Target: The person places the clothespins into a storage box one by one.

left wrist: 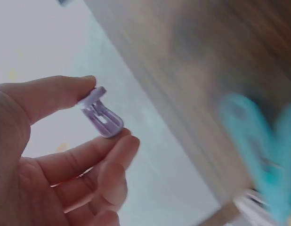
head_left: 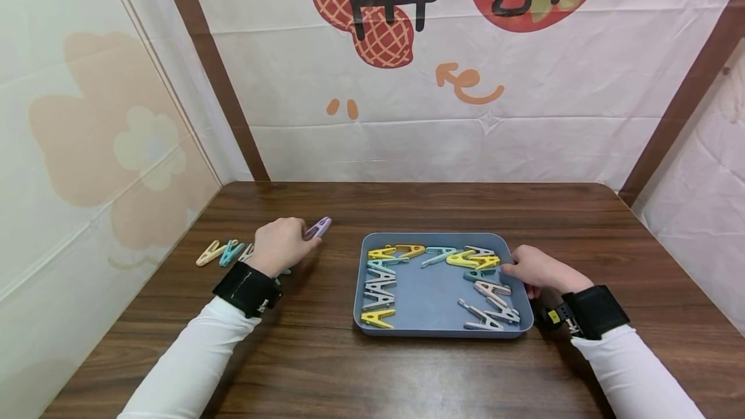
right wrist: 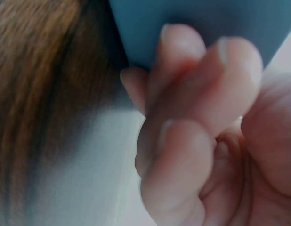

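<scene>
My left hand (head_left: pixel 282 244) pinches a purple clothespin (head_left: pixel 317 228) between thumb and fingertips, raised over the left part of the table. In the left wrist view the purple clothespin (left wrist: pixel 105 117) is held by its ends. My right hand (head_left: pixel 544 269) grips the right side of a blue-grey tray (head_left: pixel 431 333), thumb over the rim. The right wrist view has its curled fingers (right wrist: pixel 183 155) against the outer wall of the tray (right wrist: pixel 136 28). Yellow, teal, grey and pinkish clothespins line the tray's left, back and right sides; one yellow clothespin (head_left: pixel 378 319) lies at the front left.
Left of my left hand lie a cream clothespin (head_left: pixel 211 253) and a teal clothespin (head_left: pixel 231 253), with others partly hidden behind the hand. The wooden table (head_left: pixel 454 374) meets printed fabric walls (head_left: pixel 407 147) at the back and left.
</scene>
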`<state>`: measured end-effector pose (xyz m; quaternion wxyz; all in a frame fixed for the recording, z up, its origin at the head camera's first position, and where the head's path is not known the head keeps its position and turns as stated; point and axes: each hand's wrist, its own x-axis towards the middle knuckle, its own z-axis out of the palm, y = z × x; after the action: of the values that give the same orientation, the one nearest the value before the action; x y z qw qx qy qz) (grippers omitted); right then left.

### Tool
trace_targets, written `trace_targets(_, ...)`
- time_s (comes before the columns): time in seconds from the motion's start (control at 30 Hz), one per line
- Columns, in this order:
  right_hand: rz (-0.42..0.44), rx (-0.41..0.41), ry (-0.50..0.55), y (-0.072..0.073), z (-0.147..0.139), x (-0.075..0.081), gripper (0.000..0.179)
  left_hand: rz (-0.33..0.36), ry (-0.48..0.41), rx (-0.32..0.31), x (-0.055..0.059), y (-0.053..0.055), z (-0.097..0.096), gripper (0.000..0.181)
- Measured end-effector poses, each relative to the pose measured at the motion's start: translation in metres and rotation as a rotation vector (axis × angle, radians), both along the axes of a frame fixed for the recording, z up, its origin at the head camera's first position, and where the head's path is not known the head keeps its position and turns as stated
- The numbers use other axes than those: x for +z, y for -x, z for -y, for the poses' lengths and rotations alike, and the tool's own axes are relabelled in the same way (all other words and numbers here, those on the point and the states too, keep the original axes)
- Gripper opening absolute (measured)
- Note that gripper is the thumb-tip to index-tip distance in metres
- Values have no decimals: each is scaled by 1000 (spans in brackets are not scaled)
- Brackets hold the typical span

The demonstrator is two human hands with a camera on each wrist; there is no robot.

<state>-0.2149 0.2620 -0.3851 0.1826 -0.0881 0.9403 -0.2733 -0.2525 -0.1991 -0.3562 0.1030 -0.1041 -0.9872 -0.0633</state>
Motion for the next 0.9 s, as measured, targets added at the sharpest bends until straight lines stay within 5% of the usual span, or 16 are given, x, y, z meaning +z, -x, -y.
trace_targets(0.37, 29, -6, 0, 0, 0, 2, 22, -84, 112, -281, 25, -16, -80, 31)
trace_targets(0.63, 14, -5, 8, 0, -1, 1, 25, -59, 270, -443, 22, -19, -125, 33)
trace_targets(0.9, 6, 1, 0, -1, 0, 2, 26, -13, 396, -511, 14, -16, -151, 38)
